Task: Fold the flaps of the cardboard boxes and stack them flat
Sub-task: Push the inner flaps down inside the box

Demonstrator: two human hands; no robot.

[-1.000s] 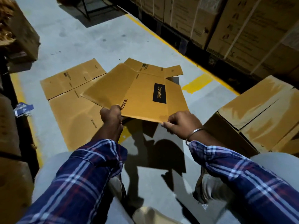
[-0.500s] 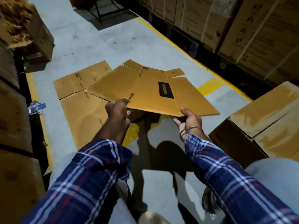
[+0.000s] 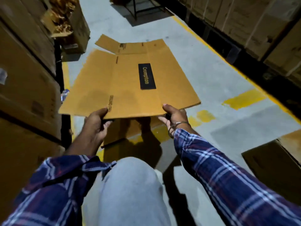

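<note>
A flattened brown cardboard box (image 3: 127, 84) with a black label hangs nearly level above the floor, its far flaps spread out. My left hand (image 3: 96, 123) grips its near edge at the left, thumb on top and fingers underneath. My right hand (image 3: 174, 115) holds the near edge at the right in the same way, with a metal bangle on the wrist. More flat cardboard (image 3: 138, 128) lies on the floor beneath, mostly hidden by the held box and in shadow.
Stacked cartons (image 3: 27, 82) rise close on the left. A long row of cartons (image 3: 254, 25) lines the right behind a yellow floor line (image 3: 211, 49). A carton (image 3: 276, 160) stands at the near right. My knee (image 3: 130, 185) is in the foreground.
The held box has swung round to the left and flattened out level in front of me. The view turned left, so the floor stack is now under the box.
</note>
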